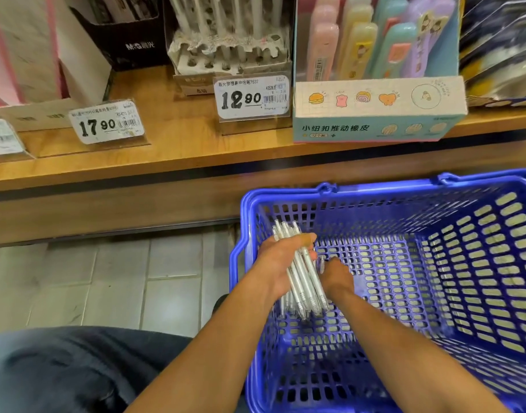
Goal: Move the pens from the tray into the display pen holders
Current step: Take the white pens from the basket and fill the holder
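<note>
Left hand (281,265): at 6 o'clock, inside the basket's left end; fingers curled round a bundle of pens.
Pens (303,281): white, clear-barrelled, bunched together; one end up toward 11 o'clock past the fingers, the other end down toward 5 o'clock, near the basket floor.
Right hand (336,275): just right of the bundle, low in the basket; fingers bent toward the pens, tips hidden or blurred, so grip cannot be told.
Basket (434,186): blue plastic, slotted walls, at 4 o'clock, standing below the shelf edge.
Shelf (181,162): wooden, across the frame from 9 to 3 o'clock.
Holder (229,56): pale, with round holes, at 12 o'clock on the shelf; white pens upright in its back rows, front holes bare.
Price tags: "12.90" (251,98) just in front of the holder; "17.90" (106,122) at 10 o'clock.
Eraser box (377,110): pastel, at 1 o'clock, touching the shelf, right of the 12.90 tag.
Floor (106,278): pale tiles, at 8 o'clock.
</note>
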